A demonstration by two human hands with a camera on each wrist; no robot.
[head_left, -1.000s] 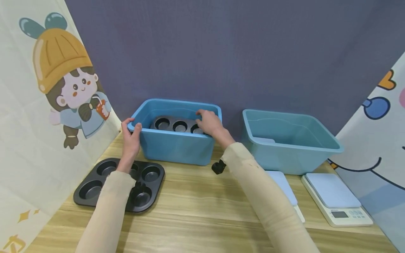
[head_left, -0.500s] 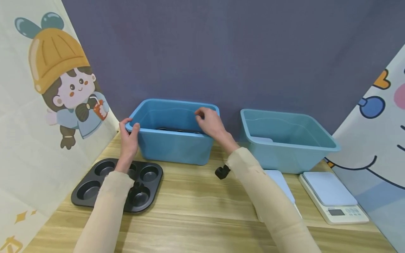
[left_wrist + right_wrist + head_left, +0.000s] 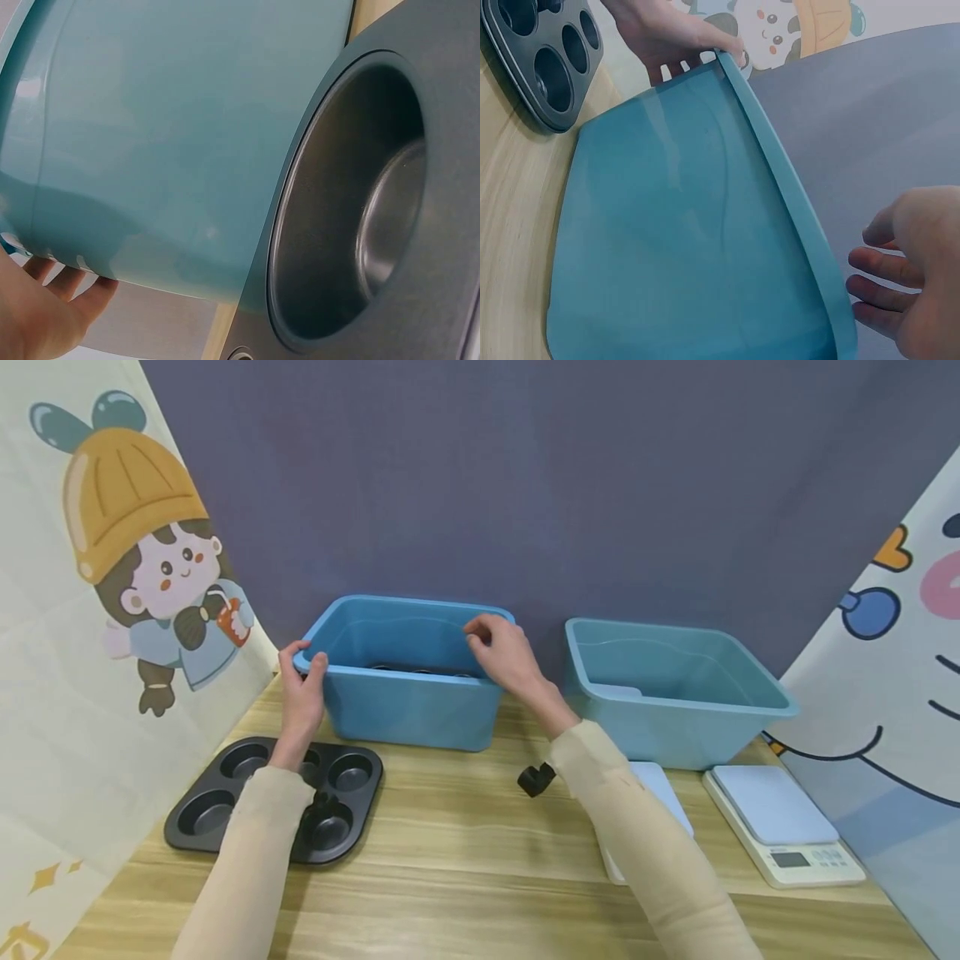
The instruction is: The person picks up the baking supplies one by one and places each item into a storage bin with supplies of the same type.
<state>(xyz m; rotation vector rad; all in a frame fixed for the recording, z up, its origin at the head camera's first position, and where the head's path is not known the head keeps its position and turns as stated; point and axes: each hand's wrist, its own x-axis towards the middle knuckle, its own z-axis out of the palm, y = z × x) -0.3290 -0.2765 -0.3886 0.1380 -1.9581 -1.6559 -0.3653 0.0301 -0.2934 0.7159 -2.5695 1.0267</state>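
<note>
My left hand (image 3: 302, 697) grips the left front corner of a blue plastic bin (image 3: 408, 710), thumb over the rim. In the left wrist view its fingers (image 3: 94, 296) reach along the bin's edge. A dark muffin pan (image 3: 384, 667) lies low inside the bin, mostly hidden behind the front wall. Over the right end of the bin hovers my right hand (image 3: 507, 652), fingers loosely bent and holding nothing; the right wrist view shows a gap between its fingertips and the rim. Another muffin pan (image 3: 330, 828) rests on the table below my left forearm.
A teal bin (image 3: 675, 731) stands to the right, with a pale flat item (image 3: 617, 691) inside. In front of it are a white kitchen scale (image 3: 780, 810) and a second scale (image 3: 663, 789), partly covered by my right sleeve. A dark curtain (image 3: 480, 485) hangs behind the bins.
My right hand has let go of the muffin pan in the blue bin and risen slightly. That pan has dropped lower behind the front wall. The left hand keeps its grip on the corner.
</note>
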